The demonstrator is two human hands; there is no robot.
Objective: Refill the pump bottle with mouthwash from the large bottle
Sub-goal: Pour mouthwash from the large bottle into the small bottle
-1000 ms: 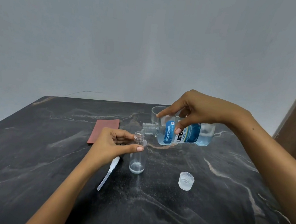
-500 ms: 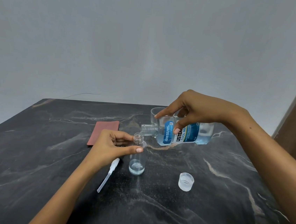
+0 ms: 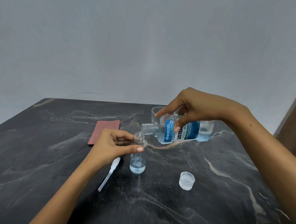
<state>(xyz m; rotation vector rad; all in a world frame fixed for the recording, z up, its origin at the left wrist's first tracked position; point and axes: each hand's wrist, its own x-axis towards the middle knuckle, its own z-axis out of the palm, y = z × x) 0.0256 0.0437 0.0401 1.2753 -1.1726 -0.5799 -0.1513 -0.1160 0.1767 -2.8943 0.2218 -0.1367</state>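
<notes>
1. Overhead, Listerine bottle (image 3: 181, 131): long axis near horizontal, neck pointing left, mouth just above and right of the smaller bottle's opening. Right hand (image 3: 197, 106) grips it from above.
2. Pump bottle (image 3: 138, 156): upright on the marble table (image 3: 28, 163), uncapped, shallow blue fill. Left hand (image 3: 111, 144) pinches its shoulder.
3. Cap (image 3: 187, 180): loose, right of it.
4. Pump head (image 3: 111, 170): lying left, tube toward viewer.

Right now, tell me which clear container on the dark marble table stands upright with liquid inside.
The small clear pump bottle, steadied by the left hand. The large labelled mouthwash bottle is tipped sideways, pouring.
</notes>
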